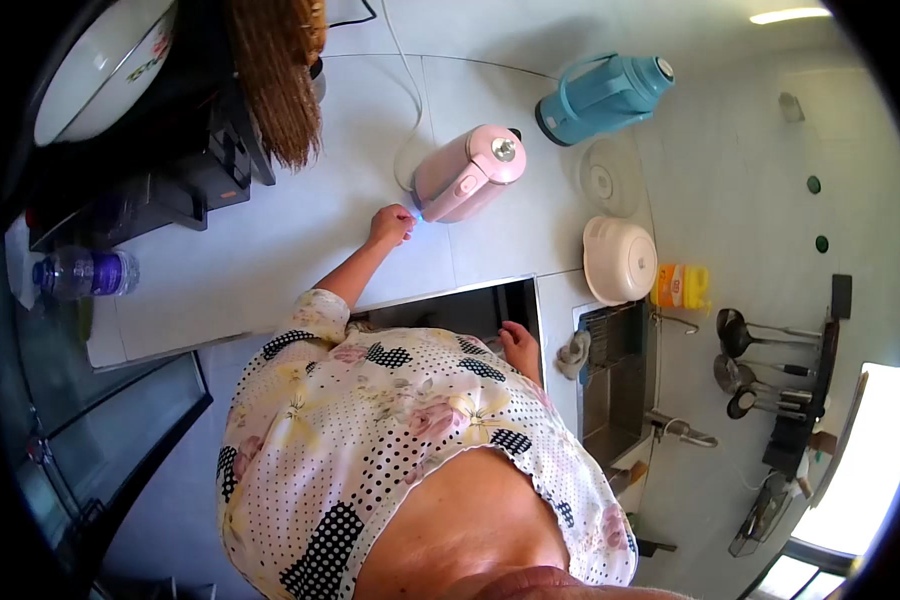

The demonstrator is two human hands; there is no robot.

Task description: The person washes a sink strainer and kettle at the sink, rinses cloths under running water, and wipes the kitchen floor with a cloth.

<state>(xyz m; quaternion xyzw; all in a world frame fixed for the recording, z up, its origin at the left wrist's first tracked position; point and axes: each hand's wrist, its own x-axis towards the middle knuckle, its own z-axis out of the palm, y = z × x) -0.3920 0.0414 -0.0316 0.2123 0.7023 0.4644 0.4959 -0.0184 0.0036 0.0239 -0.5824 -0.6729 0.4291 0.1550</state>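
My left hand (393, 226) reaches over the counter to the lower end of a pink electric kettle (470, 172). Its fingers are curled in, and the fingertips touch the kettle's base beside a small blue light. I see nothing held inside them. My right hand (519, 349) is low by the counter's front edge, close to my body, its fingers loosely bent and apart with nothing in them. Near the kettle stand a blue thermos flask (602, 98) and a clear lid or bowl (613, 178).
A cream basin (618, 262) and a yellow bottle (681, 287) sit by the sink (610, 420). Ladles (738, 333) hang on the wall. At left are a water bottle (88, 272), a dark appliance (185, 170), a straw brush (278, 85) and an enamel bowl (95, 75).
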